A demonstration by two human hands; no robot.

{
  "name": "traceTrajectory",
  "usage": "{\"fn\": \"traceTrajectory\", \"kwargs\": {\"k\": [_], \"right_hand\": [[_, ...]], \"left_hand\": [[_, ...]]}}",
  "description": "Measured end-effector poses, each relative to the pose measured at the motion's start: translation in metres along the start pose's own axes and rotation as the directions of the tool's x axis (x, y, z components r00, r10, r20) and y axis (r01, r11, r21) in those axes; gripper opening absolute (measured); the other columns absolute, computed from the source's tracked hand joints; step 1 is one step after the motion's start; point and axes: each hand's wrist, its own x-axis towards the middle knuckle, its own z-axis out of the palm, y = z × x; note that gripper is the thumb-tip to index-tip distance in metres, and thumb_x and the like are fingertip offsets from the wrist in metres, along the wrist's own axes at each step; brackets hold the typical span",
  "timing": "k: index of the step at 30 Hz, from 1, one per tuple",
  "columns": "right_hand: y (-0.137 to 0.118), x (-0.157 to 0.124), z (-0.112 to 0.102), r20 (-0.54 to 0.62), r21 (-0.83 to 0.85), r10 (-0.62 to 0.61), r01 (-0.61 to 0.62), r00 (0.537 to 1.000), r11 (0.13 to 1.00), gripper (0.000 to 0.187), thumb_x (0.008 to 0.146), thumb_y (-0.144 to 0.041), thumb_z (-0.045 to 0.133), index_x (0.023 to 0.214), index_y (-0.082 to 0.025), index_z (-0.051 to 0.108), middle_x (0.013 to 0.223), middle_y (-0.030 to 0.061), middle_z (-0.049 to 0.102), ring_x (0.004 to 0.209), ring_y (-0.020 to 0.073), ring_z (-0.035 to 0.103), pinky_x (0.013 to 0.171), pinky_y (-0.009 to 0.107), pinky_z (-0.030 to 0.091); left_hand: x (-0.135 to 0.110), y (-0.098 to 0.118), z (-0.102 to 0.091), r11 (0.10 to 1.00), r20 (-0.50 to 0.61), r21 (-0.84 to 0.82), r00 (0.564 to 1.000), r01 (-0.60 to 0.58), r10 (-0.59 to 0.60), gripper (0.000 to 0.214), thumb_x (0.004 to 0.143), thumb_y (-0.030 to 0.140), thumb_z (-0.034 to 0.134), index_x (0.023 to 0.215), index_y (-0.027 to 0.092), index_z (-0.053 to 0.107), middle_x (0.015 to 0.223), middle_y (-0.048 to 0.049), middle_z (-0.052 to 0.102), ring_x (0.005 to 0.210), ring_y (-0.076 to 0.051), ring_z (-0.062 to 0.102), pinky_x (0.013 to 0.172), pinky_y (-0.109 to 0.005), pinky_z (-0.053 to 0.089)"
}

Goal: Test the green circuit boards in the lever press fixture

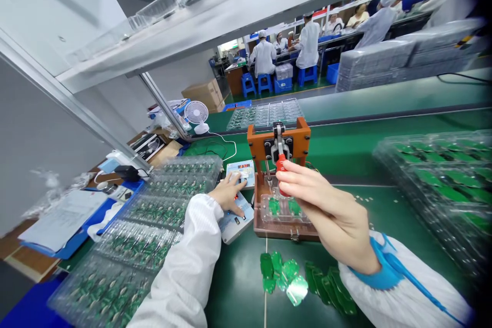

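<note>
My right hand [323,205] is shut on the red handle [282,174] of a toggle clamp on an orange test fixture [279,138]. Below the clamp, green circuit boards [282,207] lie in a clear nest on the fixture's brown base [284,233]. My left hand [228,196] rests its fingers on a white control box [236,225], just below a small digital meter [240,173] showing red digits. Loose green boards [284,277] lie on the green mat in front of the fixture, near neither hand.
Clear blister trays of green boards [154,220] are stacked to my left, with more [434,184] to my right. A blue folder with papers [65,220] and a small white fan [196,113] stand to the left. Workers in white [263,56] sit beyond the bench.
</note>
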Motion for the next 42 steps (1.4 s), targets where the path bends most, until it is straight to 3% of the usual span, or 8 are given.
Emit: {"fn": "traceTrajectory", "kwargs": {"k": [5, 10, 21, 33, 42], "right_hand": [[0.0, -0.001, 0.001, 0.0, -0.003, 0.003, -0.003, 1.0, 1.0, 0.062, 0.093, 0.007, 0.051, 0.136, -0.037, 0.064, 0.137, -0.0064, 0.066, 0.135, 0.0229, 0.057, 0.115, 0.045, 0.052], [0.001, -0.003, 0.0, 0.006, -0.009, -0.006, 0.006, 1.0, 1.0, 0.061, 0.094, 0.005, 0.051, 0.137, -0.035, 0.063, 0.137, -0.0046, 0.066, 0.136, 0.0237, 0.057, 0.115, 0.046, 0.051], [-0.002, -0.004, -0.001, 0.004, -0.018, -0.002, 0.002, 1.0, 1.0, 0.059, 0.094, 0.006, 0.052, 0.135, -0.034, 0.065, 0.137, -0.0045, 0.067, 0.136, 0.0207, 0.056, 0.116, 0.038, 0.049], [0.0, -0.004, -0.001, 0.011, 0.001, -0.001, 0.001, 1.0, 1.0, 0.059, 0.094, 0.007, 0.052, 0.136, -0.034, 0.064, 0.138, -0.0064, 0.065, 0.138, 0.0182, 0.054, 0.119, 0.034, 0.045], [-0.001, -0.005, 0.003, -0.01, -0.018, 0.002, -0.002, 1.0, 1.0, 0.058, 0.093, 0.007, 0.053, 0.134, -0.033, 0.066, 0.136, -0.0048, 0.067, 0.137, 0.0201, 0.055, 0.118, 0.037, 0.046]], "left_hand": [[-0.004, 0.001, -0.003, 1.0, 0.032, 0.024, 0.999, 0.012, -0.012, 0.131, 0.052, 0.059, 0.091, 0.161, 0.024, 0.028, 0.171, -0.0151, 0.0, 0.154, -0.048, -0.009, 0.122, -0.068, 0.012], [-0.017, -0.006, -0.009, 0.999, -0.019, -0.011, 0.999, 0.048, -0.048, 0.13, 0.055, 0.055, 0.09, 0.162, 0.019, 0.024, 0.17, -0.0156, 0.004, 0.154, -0.047, -0.004, 0.125, -0.062, 0.012], [-0.019, -0.002, -0.009, 0.995, 0.088, -0.024, 0.991, 0.101, -0.098, 0.139, 0.05, 0.054, 0.094, 0.162, 0.015, 0.021, 0.17, -0.0174, -0.001, 0.155, -0.044, -0.009, 0.125, -0.059, 0.007], [-0.017, -0.008, -0.003, 0.955, -0.043, -0.287, 0.995, 0.077, -0.093, 0.122, 0.032, 0.035, 0.1, 0.144, 0.022, 0.054, 0.168, -0.0163, 0.017, 0.155, -0.047, -0.003, 0.125, -0.06, 0.004], [-0.016, -0.003, -0.006, 0.968, -0.015, -0.224, 0.993, 0.109, -0.116, 0.13, 0.031, 0.031, 0.1, 0.15, 0.024, 0.048, 0.168, -0.0161, 0.013, 0.155, -0.046, -0.004, 0.124, -0.063, 0.003]]}}
